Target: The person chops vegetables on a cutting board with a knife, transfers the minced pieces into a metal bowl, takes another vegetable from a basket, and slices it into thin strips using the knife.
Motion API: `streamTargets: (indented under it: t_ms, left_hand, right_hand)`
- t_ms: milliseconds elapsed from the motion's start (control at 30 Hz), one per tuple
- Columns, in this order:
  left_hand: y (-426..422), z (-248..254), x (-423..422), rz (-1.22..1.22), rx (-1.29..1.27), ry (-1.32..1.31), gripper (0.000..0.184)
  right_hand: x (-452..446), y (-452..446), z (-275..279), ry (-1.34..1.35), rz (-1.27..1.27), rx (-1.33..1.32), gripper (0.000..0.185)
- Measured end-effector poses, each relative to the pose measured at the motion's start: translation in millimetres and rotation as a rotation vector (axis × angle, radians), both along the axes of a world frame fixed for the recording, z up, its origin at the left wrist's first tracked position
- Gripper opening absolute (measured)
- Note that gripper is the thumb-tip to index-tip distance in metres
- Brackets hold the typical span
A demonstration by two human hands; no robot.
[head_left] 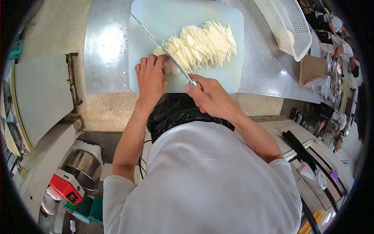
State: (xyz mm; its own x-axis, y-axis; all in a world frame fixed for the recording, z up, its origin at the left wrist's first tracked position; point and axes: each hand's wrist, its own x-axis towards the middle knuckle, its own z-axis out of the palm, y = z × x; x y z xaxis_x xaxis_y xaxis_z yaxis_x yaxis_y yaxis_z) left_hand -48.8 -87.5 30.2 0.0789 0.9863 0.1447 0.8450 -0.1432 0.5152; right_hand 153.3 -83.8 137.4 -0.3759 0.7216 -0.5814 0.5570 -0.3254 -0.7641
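Pale, cream-coloured vegetable strips (pixel 212 43) lie in a long heap across a white cutting board (pixel 152 15); which vegetable they are I cannot tell. My right hand (pixel 212 95) grips the handle of a long-bladed knife (pixel 156 40), whose blade slants up and left over the heap's left end. My left hand (pixel 152 78) is closed, its curled fingertips pressed down on the uncut end of the pale vegetable (pixel 157 51), just left of the blade. What lies under those fingers is mostly hidden.
The board rests on a metal table (pixel 107 70). At the upper right stands a white perforated basket (pixel 286 29), with a brown cardboard box (pixel 311 70) nearby. A black plastic bag (pixel 175 111) hangs between me and the table. Other people (pixel 343 48) are at the far right.
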Motion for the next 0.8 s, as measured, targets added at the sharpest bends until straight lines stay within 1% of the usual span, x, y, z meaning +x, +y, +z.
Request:
streamTargets:
  t_ms: [33, 100, 167, 233, 267, 333, 367, 400, 433, 467, 533, 633, 700, 767, 800]
  left_hand:
    - [2.7, -0.1, -0.6, 0.006, -0.001, -0.005, 0.043]
    - [-3.6, -1.6, -1.0, 0.005, -0.014, -0.028, 0.042]
    - [-1.4, -1.8, -1.3, 0.008, 0.004, -0.062, 0.042]
    - [1.5, -4.9, -4.3, 0.008, 0.042, -0.111, 0.042]
    - [-0.4, -6.5, -4.6, 0.003, 0.049, -0.140, 0.042]
    - [2.6, -4.3, -6.6, -0.004, 0.047, -0.179, 0.033]
    - [0.4, -3.6, -6.8, -0.011, 0.040, -0.199, 0.028]
    - [-1.6, -4.9, -5.9, -0.002, 0.035, -0.195, 0.028]
    - [-1.8, -6.4, -5.0, 0.008, 0.039, -0.190, 0.029]
    - [1.3, -7.1, -5.2, 0.021, 0.048, -0.183, 0.029]
    - [2.8, -7.3, -6.5, 0.018, 0.055, -0.210, 0.027]
    - [1.5, -8.2, -6.4, 0.023, 0.061, -0.243, 0.026]
    - [2.0, -9.1, -5.6, 0.029, 0.057, -0.250, 0.026]
    - [3.0, -12.3, -7.5, 0.044, 0.042, -0.237, 0.027]
    - [3.8, -11.9, -9.5, 0.048, 0.040, -0.244, 0.027]
  right_hand:
    - [1.7, -3.2, 6.2, 0.009, 0.008, 0.027, 0.054]
    - [-0.8, -4.8, -20.0, 0.024, 0.009, 0.042, 0.054]
    - [-2.3, 0.1, -26.2, 0.016, -0.001, 0.029, 0.055]
    - [-5.3, 3.9, -21.3, -0.009, -0.018, -0.049, 0.056]
    - [-5.2, 1.4, -11.1, 0.000, -0.014, -0.045, 0.056]
    - [-3.7, -1.0, 10.9, 0.016, 0.005, -0.038, 0.057]
    - [-3.5, -4.8, -2.1, 0.018, 0.013, -0.006, 0.057]
    - [-3.5, -5.7, -25.1, 0.020, 0.021, 0.036, 0.057]
    - [-5.4, -2.4, -33.1, 0.022, 0.031, 0.087, 0.057]
    - [-4.1, 1.7, -30.0, 0.009, 0.027, 0.025, 0.057]
    - [-7.4, 7.5, -6.6, -0.014, 0.018, -0.120, 0.058]
    - [-5.8, -4.2, 10.8, 0.031, 0.012, -0.029, 0.057]
    - [-6.1, -6.3, -27.1, 0.096, 0.005, 0.064, 0.056]
    - [-7.7, 1.7, -30.2, 0.097, 0.003, 0.041, 0.056]
    - [-9.8, 6.3, -13.2, 0.066, 0.001, -0.047, 0.057]
